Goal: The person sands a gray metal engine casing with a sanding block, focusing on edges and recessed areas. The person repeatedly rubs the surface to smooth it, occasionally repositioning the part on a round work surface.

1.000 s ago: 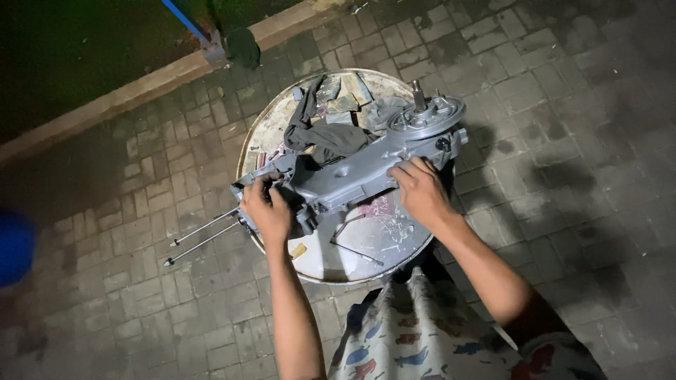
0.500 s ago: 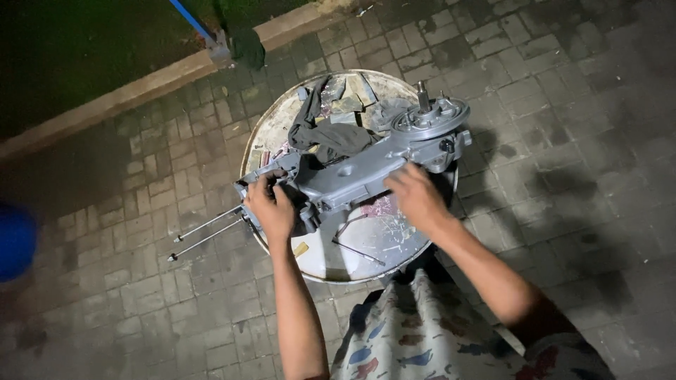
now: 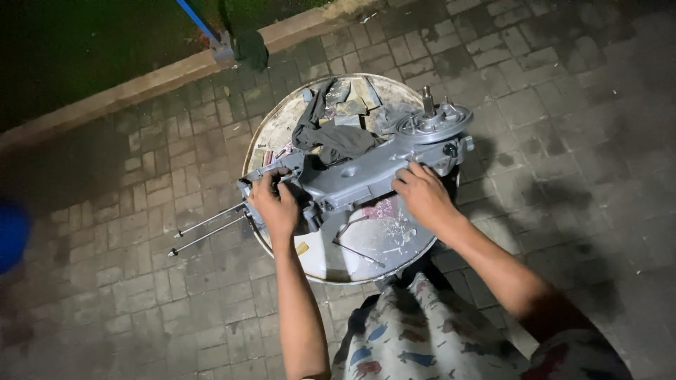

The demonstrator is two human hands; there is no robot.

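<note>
Dark paved ground of small grey bricks, night light, concrete kerb running off toward 10 o'clock with grass behind. We see a round, paint-stained white metal worktop at centre, and on it the long grey cast-metal engine casing. Its long axis runs roughly 8 o'clock to 2 o'clock: the round flanged end with an upright shaft points to 2 o'clock, the narrower end to 8 o'clock, where two thin metal studs stick out past the worktop rim. Dark crumpled rag lies on and behind the casing at 12 o'clock.

Left hand is curled tight around the casing's narrow end, fingers wrapped over the top. Right hand lies on the casing's middle-right, fingers bent over its near edge; a partial grip, more pressing than fully closed. We judge the two-ended hold is there to steady a heavy, awkward part, with the studs left overhanging so they don't foul the surface. A thin bent wire lies loose on the worktop at 6 o'clock of the casing. Patterned shorts show at the bottom, and a blurred blue object at 9 o'clock.
</note>
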